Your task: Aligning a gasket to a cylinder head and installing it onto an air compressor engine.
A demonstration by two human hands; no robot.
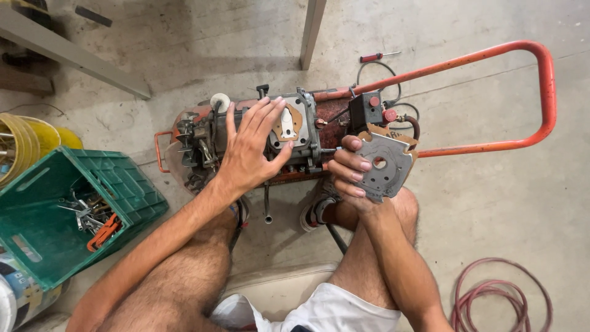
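One concrete floor (504,209), rough and stained, carries everything, with bare room to the right and toward the top. On it lies one small machine (246,138) of greasy cast metal, its single orange tube handle (544,86) looping far out to the right edge. One green plastic crate (117,184) with ribbed walls sits at the left, holding a jumble of metal tools. One coil of reddish hose (491,295) lies at the lower right. Two hands are at work: the left hand (252,150) lies flat, fingers spread, on the machine's block, while the right hand (350,169) pinches one flat grey metal plate (387,166), notched at its edges with a round hole, just right of the block. One red-handled screwdriver (378,56) rests well apart, above.
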